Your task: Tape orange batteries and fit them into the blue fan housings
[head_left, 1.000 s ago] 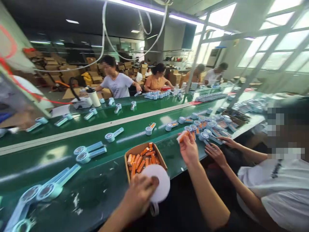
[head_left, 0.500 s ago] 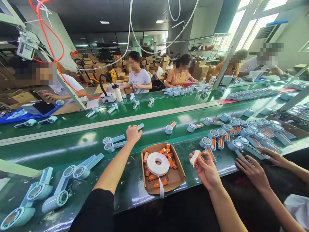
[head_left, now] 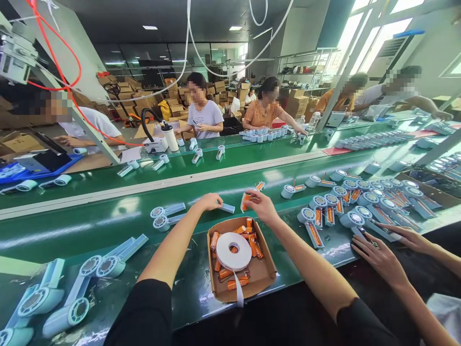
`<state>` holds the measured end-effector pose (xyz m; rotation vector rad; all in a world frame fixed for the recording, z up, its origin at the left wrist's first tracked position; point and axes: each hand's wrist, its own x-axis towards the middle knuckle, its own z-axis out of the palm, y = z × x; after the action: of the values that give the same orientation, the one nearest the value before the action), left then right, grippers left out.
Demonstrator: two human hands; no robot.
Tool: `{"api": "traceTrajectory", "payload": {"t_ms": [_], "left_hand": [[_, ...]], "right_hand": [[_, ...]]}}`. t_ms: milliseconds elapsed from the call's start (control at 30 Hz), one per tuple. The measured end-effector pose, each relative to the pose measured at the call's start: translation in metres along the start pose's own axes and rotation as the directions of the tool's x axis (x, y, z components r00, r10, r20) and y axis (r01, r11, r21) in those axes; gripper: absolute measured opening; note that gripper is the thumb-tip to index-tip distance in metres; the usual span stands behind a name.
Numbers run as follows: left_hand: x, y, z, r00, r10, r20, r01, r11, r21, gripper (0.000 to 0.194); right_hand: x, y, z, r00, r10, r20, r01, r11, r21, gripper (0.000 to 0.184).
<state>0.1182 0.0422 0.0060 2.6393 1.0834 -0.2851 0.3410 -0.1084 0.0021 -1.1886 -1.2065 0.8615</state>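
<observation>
My left hand (head_left: 211,202) is closed on a light-blue handheld fan housing (head_left: 227,208), whose trough-like handle sticks out to the right over the green belt. The fan's round head is hidden behind the hand. Between the fingertips of my right hand (head_left: 262,205) is an orange battery (head_left: 245,202) with a white strip on it, just right of the handle and apart from it. Below both hands stands a cardboard box (head_left: 267,282) holding several orange batteries (head_left: 256,249). A white tape roll (head_left: 220,251) lies on top of them, its loose end hanging over the front rim.
Two housings (head_left: 161,222) lie left of my left hand, with several more (head_left: 77,312) at the near left. Battery-fitted fans (head_left: 319,202) crowd the right, where a co-worker's hands (head_left: 382,257) work. Other people sit across the belt (head_left: 108,202).
My right hand has moved left and forward with the battery, from beside the box to near the housing. My left hand has shifted slightly right, and the housing's handle now points right.
</observation>
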Motion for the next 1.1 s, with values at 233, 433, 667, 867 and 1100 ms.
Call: {"api": "traceTrajectory", "payload": {"t_ms": [233, 433, 667, 867, 1100], "left_hand": [[-0.005, 0.000, 0.008, 0.994, 0.053, -0.091, -0.054, 0.999, -0.008, 0.020], [0.004, 0.023, 0.027, 0.990, 0.014, -0.142, -0.007, 0.999, 0.047, 0.030], [0.019, 0.026, 0.019, 0.993, -0.037, -0.116, 0.032, 0.998, -0.046, 0.028], [0.022, 0.028, 0.016, 0.978, -0.083, -0.192, 0.048, 0.982, -0.181, 0.031], [0.026, 0.042, 0.022, 0.939, -0.219, -0.265, 0.121, 0.932, -0.341, 0.035]], "right_hand": [[0.058, 0.030, 0.038, 0.990, 0.005, 0.143, 0.030, 0.970, -0.241, 0.034], [0.055, 0.043, 0.030, 0.988, -0.019, 0.153, 0.071, 0.935, -0.346, 0.035], [0.056, 0.051, 0.018, 0.991, -0.060, 0.121, 0.112, 0.865, -0.490, 0.037], [0.053, 0.046, 0.015, 0.965, -0.045, 0.258, 0.210, 0.719, -0.663, 0.033], [0.054, 0.034, 0.018, 0.882, 0.106, 0.459, 0.364, 0.465, -0.807, 0.030]]}}
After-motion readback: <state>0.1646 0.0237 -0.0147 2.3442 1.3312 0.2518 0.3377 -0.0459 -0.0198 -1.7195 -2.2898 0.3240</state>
